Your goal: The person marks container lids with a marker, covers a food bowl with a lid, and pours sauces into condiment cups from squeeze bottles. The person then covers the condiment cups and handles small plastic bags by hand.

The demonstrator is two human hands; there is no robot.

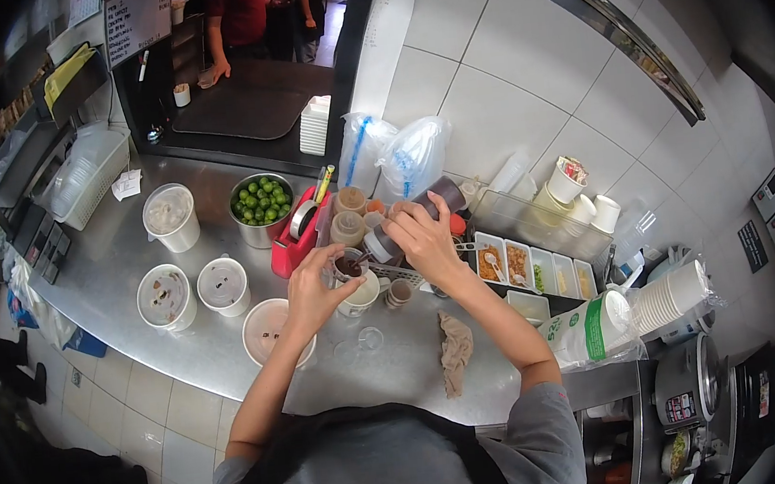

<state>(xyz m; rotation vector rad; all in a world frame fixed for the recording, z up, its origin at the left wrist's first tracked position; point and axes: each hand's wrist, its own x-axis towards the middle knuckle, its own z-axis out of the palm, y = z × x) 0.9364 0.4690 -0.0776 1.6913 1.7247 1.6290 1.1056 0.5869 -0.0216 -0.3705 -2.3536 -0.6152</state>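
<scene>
My right hand (420, 239) is wrapped round a squeeze bottle (440, 198) of dark sauce, tilted with its nozzle down to the left. Between the fingers of my left hand (313, 291) is a small clear cup (349, 263) with dark sauce in it, right under the nozzle. A white tub (358, 297) stands just below the small cup. Stacked small cups (399, 293) are to its right. Two clear round lids (370, 339) lie on the steel counter (327, 388).
Lidded tubs (166, 298) stand at the left, near a metal pot of green limes (259, 199) and a red tape dispenser (294, 246). Topping trays (518, 264), a crumpled cloth (456, 352) and stacked cups (670, 295) are rightward. A person (240, 14) stands beyond the hatch.
</scene>
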